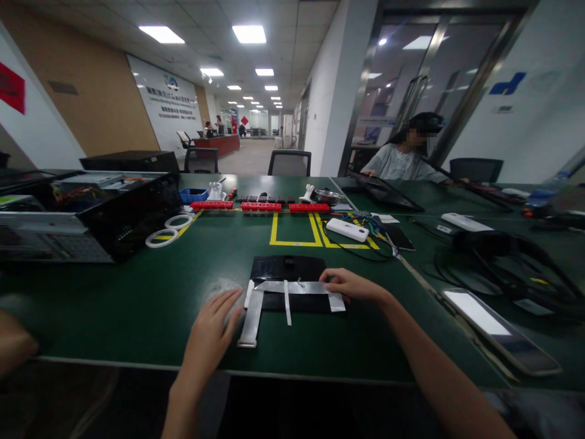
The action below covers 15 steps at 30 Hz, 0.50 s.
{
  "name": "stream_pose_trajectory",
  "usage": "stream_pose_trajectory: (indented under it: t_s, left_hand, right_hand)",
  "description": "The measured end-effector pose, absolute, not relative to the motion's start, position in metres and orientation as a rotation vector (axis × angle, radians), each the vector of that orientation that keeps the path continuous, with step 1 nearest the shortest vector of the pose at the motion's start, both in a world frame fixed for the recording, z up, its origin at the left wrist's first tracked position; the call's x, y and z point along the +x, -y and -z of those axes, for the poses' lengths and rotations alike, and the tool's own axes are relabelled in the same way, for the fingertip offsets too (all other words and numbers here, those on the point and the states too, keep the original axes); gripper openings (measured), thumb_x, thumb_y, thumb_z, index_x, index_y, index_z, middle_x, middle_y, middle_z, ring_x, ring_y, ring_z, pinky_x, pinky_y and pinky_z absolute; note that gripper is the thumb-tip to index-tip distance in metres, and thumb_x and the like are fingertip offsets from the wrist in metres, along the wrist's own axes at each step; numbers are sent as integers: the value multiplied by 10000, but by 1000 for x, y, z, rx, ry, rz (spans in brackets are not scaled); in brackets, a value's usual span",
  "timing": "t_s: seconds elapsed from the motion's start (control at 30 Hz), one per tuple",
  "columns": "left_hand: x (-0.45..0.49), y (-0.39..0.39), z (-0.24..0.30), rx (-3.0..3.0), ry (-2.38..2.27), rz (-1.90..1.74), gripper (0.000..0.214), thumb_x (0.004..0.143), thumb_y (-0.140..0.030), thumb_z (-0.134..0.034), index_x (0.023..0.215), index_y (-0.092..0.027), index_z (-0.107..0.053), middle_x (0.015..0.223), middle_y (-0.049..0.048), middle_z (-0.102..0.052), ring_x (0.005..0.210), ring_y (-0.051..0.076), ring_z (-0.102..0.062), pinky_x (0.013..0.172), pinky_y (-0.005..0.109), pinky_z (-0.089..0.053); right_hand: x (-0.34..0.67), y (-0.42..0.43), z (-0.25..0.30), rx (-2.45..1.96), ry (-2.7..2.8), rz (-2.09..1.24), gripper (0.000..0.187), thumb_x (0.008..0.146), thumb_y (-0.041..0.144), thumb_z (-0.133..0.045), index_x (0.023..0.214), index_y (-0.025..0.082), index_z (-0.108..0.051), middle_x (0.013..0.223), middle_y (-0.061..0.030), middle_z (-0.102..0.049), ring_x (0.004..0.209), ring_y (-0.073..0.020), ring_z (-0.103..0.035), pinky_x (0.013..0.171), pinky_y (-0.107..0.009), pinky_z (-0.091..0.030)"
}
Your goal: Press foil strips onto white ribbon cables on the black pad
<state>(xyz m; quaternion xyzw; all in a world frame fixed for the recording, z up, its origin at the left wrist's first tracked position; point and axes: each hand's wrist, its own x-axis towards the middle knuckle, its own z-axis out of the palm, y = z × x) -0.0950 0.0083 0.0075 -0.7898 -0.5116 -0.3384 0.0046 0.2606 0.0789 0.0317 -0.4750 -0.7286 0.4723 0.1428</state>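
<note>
A black flat plate (287, 268) lies on the green table (137, 305) in front of me. Across it rest silver-grey flat ribbon strips (292, 287), one hanging down toward the table edge (251, 323). My left hand (212, 332) lies flat on the table, fingers apart, its fingertips touching the left end of the strips. My right hand (350, 285) rests on the right end of the strips, fingers bent and pressing it against the plate.
An open black computer case (91, 213) stands at left with white rings (162, 238) beside it. Red blocks (260, 207), a white power bank (347, 229), cables and phones (498, 329) lie around. A person sits at the far right (404, 158).
</note>
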Motion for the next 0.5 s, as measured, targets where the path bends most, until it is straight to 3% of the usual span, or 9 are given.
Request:
stream_pose_trajectory:
  t_s: [0.17,0.5]
  left_hand:
    - [-131,-10,16,-2325,1753,1083,371,911,-405,-386,1097,-187,-622,1077,83,-668,1008,229,-612,913,399,-470]
    - [-130,-9,23,-2354,1825,1024,347,911,-388,-401,1109,-198,-614,1102,72,-651,1034,222,-595,923,377,-459]
  right_hand:
    - [259,-79,-33,-1387,2078,-1385,357,819,440,-553,1002,138,-496,604,40,-506,422,-62,-455,357,-152,-330]
    - [257,-73,-50,-1261,1928,-1356,380,781,473,-597,967,162,-485,607,47,-486,479,-83,-455,421,-179,-356]
